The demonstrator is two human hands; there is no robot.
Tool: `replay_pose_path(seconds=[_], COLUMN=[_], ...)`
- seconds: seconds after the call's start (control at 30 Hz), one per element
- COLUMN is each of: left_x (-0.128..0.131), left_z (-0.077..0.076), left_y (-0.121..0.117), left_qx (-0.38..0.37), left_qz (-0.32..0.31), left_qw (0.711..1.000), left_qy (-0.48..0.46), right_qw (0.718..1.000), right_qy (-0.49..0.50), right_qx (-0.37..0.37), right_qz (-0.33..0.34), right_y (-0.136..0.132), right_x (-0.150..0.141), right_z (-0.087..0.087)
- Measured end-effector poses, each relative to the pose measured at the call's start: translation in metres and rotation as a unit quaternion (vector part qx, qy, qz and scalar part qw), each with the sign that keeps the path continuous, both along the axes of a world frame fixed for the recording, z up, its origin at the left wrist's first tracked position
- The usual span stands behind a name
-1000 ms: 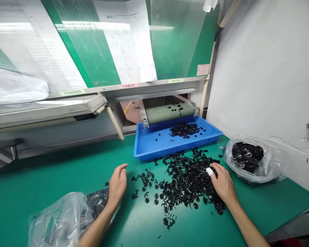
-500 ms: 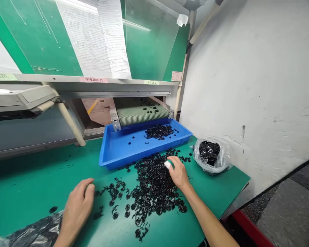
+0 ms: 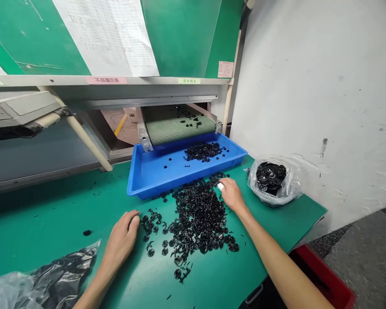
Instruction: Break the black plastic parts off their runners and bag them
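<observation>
Black parts (image 3: 196, 219) too tangled to distinguish

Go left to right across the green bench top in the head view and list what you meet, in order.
Clear plastic bag of dark contents → left hand → pile of black plastic parts → right hand → clear plastic bag of black discs

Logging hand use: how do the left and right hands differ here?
The right hand has a white fingertip wrap; the left hand has none. The right hand touches the far side of the black parts pile, by the blue tray; the left hand rests beside its left edge. Both are palm-down.
</observation>
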State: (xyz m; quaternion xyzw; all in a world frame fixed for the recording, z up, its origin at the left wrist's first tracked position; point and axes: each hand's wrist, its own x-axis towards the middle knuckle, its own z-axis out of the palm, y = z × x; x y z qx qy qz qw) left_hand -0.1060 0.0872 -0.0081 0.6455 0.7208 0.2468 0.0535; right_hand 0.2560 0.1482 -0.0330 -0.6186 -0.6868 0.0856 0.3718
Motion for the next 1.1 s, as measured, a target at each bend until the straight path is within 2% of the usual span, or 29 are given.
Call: replay_pose_path(seconds=[0.13, 0.23, 0.33, 0.4, 0.47, 0.57, 0.63, 0.73, 0.8, 0.9, 1.0, 1.1], left_x=[0.032, 0.048, 0.053, 0.055, 0.061, 0.085, 0.108, 0.142, 0.155, 0.159, 0.154, 0.150], left_z=[0.006, 0.007, 0.005, 0.003, 0.004, 0.011, 0.017, 0.018, 0.014, 0.008, 0.009, 0.015], left_y=[-0.013, -0.020, -0.024, -0.027, -0.034, -0.047, -0.055, -0.057, -0.050, -0.033, -0.024, -0.034], left_qx=[-0.060, -0.056, -0.036, -0.004, 0.050, 0.115, 0.114, 0.085, 0.077, 0.086, 0.096, 0.102], left_qz=[-0.064, -0.106, -0.134, -0.157, -0.224, -0.386, -0.486, -0.579, -0.592, -0.586, -0.589, -0.577], left_qw=[0.992, 0.982, 0.978, 0.977, 0.967, 0.915, 0.865, 0.804, 0.794, 0.797, 0.795, 0.810], left_qy=[-0.095, -0.148, -0.155, -0.143, -0.109, -0.017, 0.046, 0.105, 0.115, 0.119, 0.109, 0.006], right_qw=[0.996, 0.995, 0.996, 0.989, 0.981, 0.976, 0.978, 0.986, 0.989, 0.984, 0.961, 0.928], right_qy=[0.009, 0.015, 0.011, 0.017, 0.006, -0.040, -0.065, -0.054, -0.011, 0.092, 0.221, 0.333], right_qx=[-0.006, -0.011, -0.043, -0.121, -0.181, -0.209, -0.193, -0.157, -0.144, -0.149, -0.168, -0.169], right_qz=[0.090, 0.096, 0.081, 0.083, 0.075, 0.051, 0.038, 0.029, 0.021, 0.010, 0.008, 0.007], right_y=[-0.011, -0.033, -0.079, -0.118, -0.154, -0.186, -0.192, -0.191, -0.191, -0.195, -0.199, -0.201], right_x=[-0.031, -0.026, -0.004, 0.010, 0.016, 0.010, 0.002, -0.004, -0.003, 0.002, 0.003, -0.004], right_z=[0.012, 0.029, 0.046, 0.054, 0.056, 0.049, 0.042, 0.034, 0.032, 0.030, 0.026, 0.021])
